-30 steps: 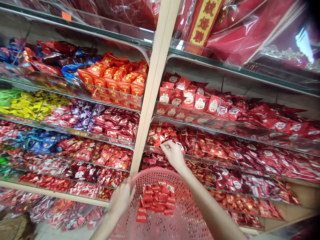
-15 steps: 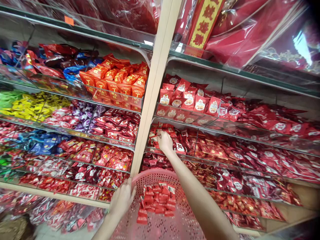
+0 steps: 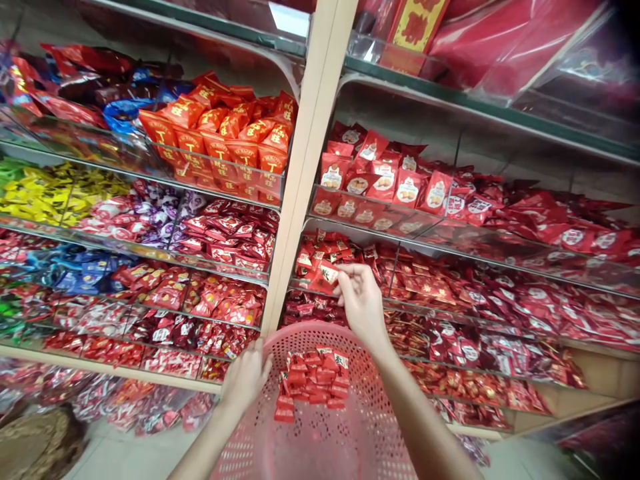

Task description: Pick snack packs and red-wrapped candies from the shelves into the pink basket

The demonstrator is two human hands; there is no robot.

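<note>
My left hand (image 3: 247, 377) is closed over the left rim of a pink perforated plastic basket (image 3: 320, 330). Inside the basket lies a cluster of small red candy packets (image 3: 315, 380) with white and black marks. My right hand (image 3: 361, 300) is above the basket's far right rim, thumb and fingers pinched on the edge of a red candy packet (image 3: 327, 273) with a pale label. Behind that packet is a shelf bin of similar red packets (image 3: 320, 243).
A wooden upright (image 3: 295, 167) divides the shelves, whose clear front panels stick up. Orange-red bags (image 3: 220, 140) fill a bin at upper left, red bags (image 3: 385, 177) one at right. Yellow packets (image 3: 90, 193) are farther left. A woven basket (image 3: 43, 443) stands on the floor.
My right hand has come back out of the shelf bin toward me and slightly right, with a red candy packet in its fingers. My left hand stays on the basket rim.
</note>
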